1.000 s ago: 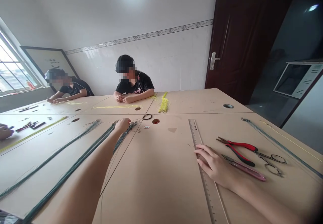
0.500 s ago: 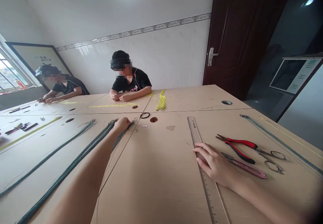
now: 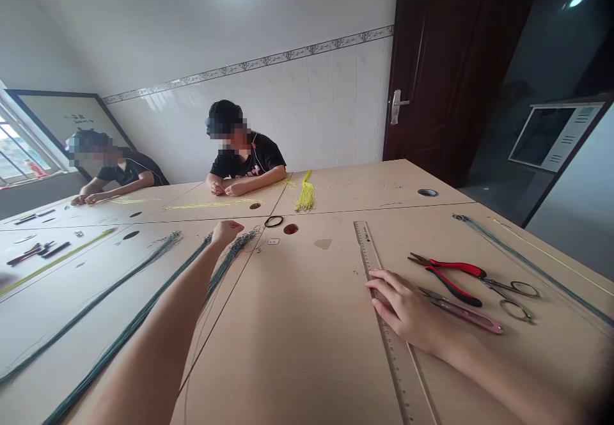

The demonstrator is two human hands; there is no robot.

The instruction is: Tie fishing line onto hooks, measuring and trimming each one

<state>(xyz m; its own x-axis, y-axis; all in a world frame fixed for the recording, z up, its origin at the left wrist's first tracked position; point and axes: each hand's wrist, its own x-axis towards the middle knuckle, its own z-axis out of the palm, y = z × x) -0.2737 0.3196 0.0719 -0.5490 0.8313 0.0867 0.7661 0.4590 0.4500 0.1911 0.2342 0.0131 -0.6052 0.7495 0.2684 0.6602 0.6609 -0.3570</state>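
Note:
My left hand (image 3: 226, 232) is stretched far forward over the table, between two bundles of thin teal cords. Its fingers are pinched together, and whatever they hold is too small to make out. Just right of it lies the knotted end of the nearer teal cord bundle (image 3: 240, 242); the other teal bundle (image 3: 144, 313) runs along the left of my forearm. My right hand (image 3: 400, 307) lies with fingers extended across a clear ruler (image 3: 371, 255), resting on its edge. Beside that hand are red-handled pliers (image 3: 455, 268), pink-handled thread snips (image 3: 472, 315) and metal scissors (image 3: 515, 300).
More teal cords lie at the left (image 3: 91, 303) and right (image 3: 522, 255). A yellow cord bundle (image 3: 305, 196), a black ring (image 3: 274, 222) and a round table hole (image 3: 290, 229) are ahead. Two people (image 3: 244, 156) sit across the table (image 3: 307, 348).
My left hand has drawn slightly left, away from the knotted end of the nearer teal bundle, which shows more fully. My right hand stays on the ruler. The view has shifted a little.

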